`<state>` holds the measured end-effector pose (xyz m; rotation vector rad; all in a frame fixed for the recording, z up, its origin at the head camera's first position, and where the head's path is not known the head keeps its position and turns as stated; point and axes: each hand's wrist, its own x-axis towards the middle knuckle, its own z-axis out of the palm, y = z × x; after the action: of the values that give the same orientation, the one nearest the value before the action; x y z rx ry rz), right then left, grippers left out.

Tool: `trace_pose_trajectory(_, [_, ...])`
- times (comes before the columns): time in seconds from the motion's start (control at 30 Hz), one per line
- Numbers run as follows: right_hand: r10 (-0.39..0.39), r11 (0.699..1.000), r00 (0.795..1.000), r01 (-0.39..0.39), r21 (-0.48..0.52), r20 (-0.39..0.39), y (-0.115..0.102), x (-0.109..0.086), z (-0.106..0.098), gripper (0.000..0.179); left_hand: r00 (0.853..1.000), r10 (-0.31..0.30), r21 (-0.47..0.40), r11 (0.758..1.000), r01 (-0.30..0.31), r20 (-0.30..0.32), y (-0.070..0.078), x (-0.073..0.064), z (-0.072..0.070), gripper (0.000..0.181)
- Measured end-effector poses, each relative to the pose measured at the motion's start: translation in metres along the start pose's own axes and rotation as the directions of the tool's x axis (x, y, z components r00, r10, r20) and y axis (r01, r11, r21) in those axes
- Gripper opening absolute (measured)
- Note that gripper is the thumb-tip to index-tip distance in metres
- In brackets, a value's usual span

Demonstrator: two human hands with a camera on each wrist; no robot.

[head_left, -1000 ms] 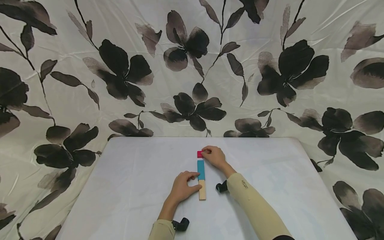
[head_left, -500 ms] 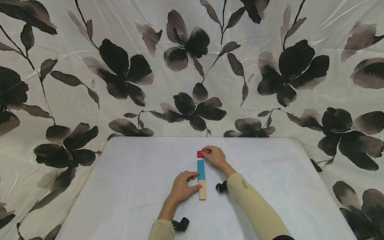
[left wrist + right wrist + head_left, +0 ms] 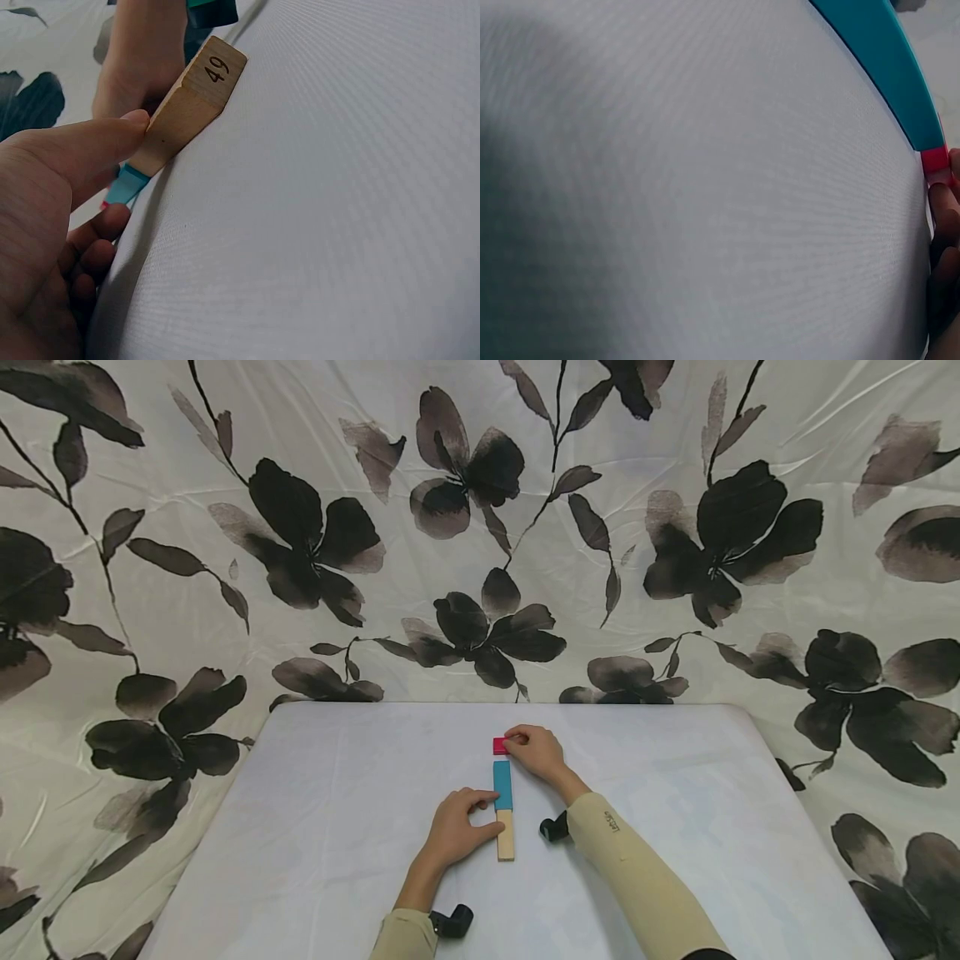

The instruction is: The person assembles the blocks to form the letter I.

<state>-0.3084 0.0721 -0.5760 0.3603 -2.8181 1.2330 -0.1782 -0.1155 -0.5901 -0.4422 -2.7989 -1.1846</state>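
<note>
Three blocks lie in a line on the white table (image 3: 337,827). Nearest is a plain wooden block (image 3: 506,845), with 49 printed on its end in the left wrist view. A blue block (image 3: 503,777) meets its far end, and a short gap separates that from a small red block (image 3: 498,746) in the head view. My left hand (image 3: 454,827) is at the line's left side, thumb touching the wooden block and index fingertip at the blue block's edge. My right hand (image 3: 536,750) pinches the red block from the right, covering part of it.
The table's far edge (image 3: 420,703) runs just beyond the red block. A curtain with dark flowers (image 3: 480,627) hangs behind the table. A black wrist camera (image 3: 453,922) sits on my left wrist, another wrist camera (image 3: 555,827) on my right.
</note>
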Motion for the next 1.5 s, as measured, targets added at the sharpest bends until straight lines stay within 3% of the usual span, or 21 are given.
trace_pose_trajectory(0.63, [0.029,1.0,1.0,-0.029,0.001,0.008,0.0008,0.0,-0.0008,0.02,1.0,0.006,0.01,1.0,-0.006,-0.005,0.0003,-0.0006,0.0006,0.043])
trace_pose_trajectory(0.87, [0.004,0.999,1.0,-0.003,0.043,-0.018,0.0044,0.0007,-0.0035,0.021,0.998,0.053,0.02,0.998,-0.053,-0.025,-0.0001,-0.0004,0.0,0.043])
trace_pose_trajectory(1.2, [0.005,0.999,1.0,-0.005,0.054,0.004,0.0041,-0.0014,-0.0041,0.017,1.0,-0.007,0.015,1.0,0.007,0.009,0.0022,0.0004,-0.0013,0.044])
trace_pose_trajectory(1.5, [0.002,0.999,1.0,-0.001,0.036,-0.006,0.0034,-0.0008,-0.0024,0.017,1.0,0.006,0.009,1.0,-0.006,-0.001,0.0022,-0.0001,-0.0018,0.043])
